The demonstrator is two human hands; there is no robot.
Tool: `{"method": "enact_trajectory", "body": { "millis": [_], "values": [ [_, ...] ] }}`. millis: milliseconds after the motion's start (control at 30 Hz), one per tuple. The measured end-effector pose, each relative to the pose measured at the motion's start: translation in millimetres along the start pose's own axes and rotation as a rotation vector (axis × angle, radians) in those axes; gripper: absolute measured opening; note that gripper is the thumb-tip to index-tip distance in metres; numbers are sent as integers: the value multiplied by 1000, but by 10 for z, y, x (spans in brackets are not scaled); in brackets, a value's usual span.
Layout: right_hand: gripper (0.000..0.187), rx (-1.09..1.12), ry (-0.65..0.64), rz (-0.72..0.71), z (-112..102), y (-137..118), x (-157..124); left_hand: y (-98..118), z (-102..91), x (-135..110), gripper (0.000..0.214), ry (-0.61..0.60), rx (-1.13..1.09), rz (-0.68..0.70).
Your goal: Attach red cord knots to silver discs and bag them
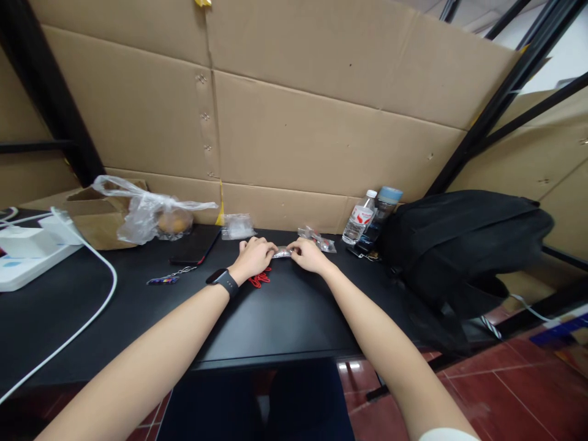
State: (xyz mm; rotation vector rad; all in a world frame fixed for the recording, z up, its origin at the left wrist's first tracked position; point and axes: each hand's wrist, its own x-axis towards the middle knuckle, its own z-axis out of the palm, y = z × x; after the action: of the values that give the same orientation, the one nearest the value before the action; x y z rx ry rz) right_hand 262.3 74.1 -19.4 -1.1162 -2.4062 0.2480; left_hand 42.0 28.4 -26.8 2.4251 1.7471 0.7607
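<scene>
My left hand (254,257) and my right hand (309,255) meet at the middle of the black table (285,318). Both pinch a small clear plastic bag (282,252) stretched between them, fingers closed on its ends. A black watch sits on my left wrist (223,282). A red cord (260,280) lies on the table just below my left hand. Another small clear bag (316,239) lies just beyond my right hand.
A black backpack (459,245) fills the right end. Two water bottles (361,217) stand beside it. A phone (195,245), keychain (168,278), crumpled plastic bag with food (151,214), white power strip (27,257) and cable (92,306) lie left. Cardboard walls stand behind.
</scene>
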Motion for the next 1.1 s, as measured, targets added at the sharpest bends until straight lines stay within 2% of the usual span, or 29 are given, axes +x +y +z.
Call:
{"method": "enact_trajectory", "body": {
  "millis": [167,400,533,667,767,900,967,1100],
  "values": [
    [41,-109,-35,-48,60,-33,-31,-19,26,-15,29,-14,26,56],
    [24,-93,-32,-3,51,-87,11,3,-35,-18,22,78,10,58],
    [25,34,29,3,-26,-121,24,40,-69,-6,25,113,-40,-14],
    [24,303,96,43,-40,-150,26,89,-101,4,24,157,-98,-89],
    [26,457,80,20,-24,-165,26,112,-129,3,23,173,-150,-143],
    [25,464,45,25,-94,-135,36,113,-161,-11,22,143,-221,-120],
    [24,484,97,63,-212,-67,38,95,-178,-20,26,156,-223,-97],
    [36,690,386,173,-561,181,-3,26,-222,-35,26,171,-145,-31]
  ]
}}
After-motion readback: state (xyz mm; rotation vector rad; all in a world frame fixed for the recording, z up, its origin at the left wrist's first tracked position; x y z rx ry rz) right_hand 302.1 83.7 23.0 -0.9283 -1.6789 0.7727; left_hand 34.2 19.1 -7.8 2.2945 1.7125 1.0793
